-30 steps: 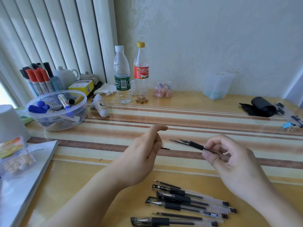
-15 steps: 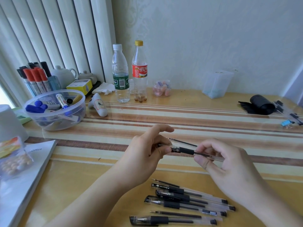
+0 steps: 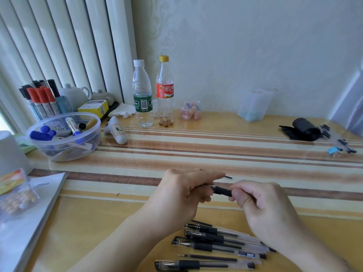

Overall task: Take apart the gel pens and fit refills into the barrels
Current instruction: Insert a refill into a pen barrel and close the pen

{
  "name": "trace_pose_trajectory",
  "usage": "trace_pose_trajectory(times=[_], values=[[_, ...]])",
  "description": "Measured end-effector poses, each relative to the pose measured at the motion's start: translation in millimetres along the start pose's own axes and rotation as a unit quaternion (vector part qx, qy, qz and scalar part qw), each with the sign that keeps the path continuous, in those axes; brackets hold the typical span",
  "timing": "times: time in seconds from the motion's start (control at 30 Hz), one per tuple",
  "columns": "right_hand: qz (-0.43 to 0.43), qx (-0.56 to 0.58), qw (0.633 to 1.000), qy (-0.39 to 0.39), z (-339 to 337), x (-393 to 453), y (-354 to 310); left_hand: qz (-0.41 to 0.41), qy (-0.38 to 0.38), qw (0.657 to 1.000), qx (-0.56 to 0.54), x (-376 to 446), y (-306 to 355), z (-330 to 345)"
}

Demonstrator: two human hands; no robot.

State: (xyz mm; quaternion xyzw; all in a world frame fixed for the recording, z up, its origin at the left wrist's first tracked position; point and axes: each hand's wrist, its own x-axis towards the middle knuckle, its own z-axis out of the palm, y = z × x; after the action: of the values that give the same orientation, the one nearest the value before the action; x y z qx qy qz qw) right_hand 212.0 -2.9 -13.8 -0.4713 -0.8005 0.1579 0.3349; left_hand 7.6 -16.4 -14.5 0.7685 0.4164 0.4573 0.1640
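Observation:
Both hands hold one gel pen [image 3: 222,191] with a black rubber grip, level above the striped table. My left hand [image 3: 182,195] pinches its tip end between thumb and fingers. My right hand [image 3: 261,205] grips the barrel end, which is hidden inside the fingers. A thin dark piece [image 3: 228,177] pokes out past my left index finger. Below the hands, several gel pens and loose refills [image 3: 216,246] lie in a row near the table's front edge.
A clear bowl of markers [image 3: 64,138] stands at the left, with a marker holder [image 3: 42,101] behind it. Two bottles [image 3: 153,95] stand at the back by the wall. A booklet [image 3: 29,216] lies front left. A black roll [image 3: 304,130] and clips sit far right.
My hands have come together. The left hand, open a second ago, now pinches the pen's tip end, and the right hand has slid up to the black grip.

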Motion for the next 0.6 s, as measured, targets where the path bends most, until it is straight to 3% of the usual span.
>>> trace_pose_trajectory(times=[0.13, 0.23, 0.33, 0.4, 0.47, 0.6], values=[[0.025, 0.025, 0.998, -0.055, 7, 6, 7, -0.007, -0.029, 0.999, 0.015, 5, -6, -3], [0.071, 0.053, 0.995, -0.043, 4, 13, 11, -0.042, -0.059, 0.994, 0.078, 3, -16, -13], [0.133, 0.029, 0.991, -0.009, -8, 21, 19, -0.094, 0.009, 0.987, 0.128, 2, -28, -23], [0.187, -0.020, 0.981, -0.043, -17, 32, 28, -0.135, 0.057, 0.976, 0.159, 4, -34, -26], [0.216, -0.055, 0.971, -0.087, -21, 46, 34, -0.163, 0.067, 0.970, 0.168, 5, -38, -25], [0.208, -0.090, 0.972, -0.068, -4, 73, 36, -0.184, 0.045, 0.967, 0.171, 3, -39, -22]])
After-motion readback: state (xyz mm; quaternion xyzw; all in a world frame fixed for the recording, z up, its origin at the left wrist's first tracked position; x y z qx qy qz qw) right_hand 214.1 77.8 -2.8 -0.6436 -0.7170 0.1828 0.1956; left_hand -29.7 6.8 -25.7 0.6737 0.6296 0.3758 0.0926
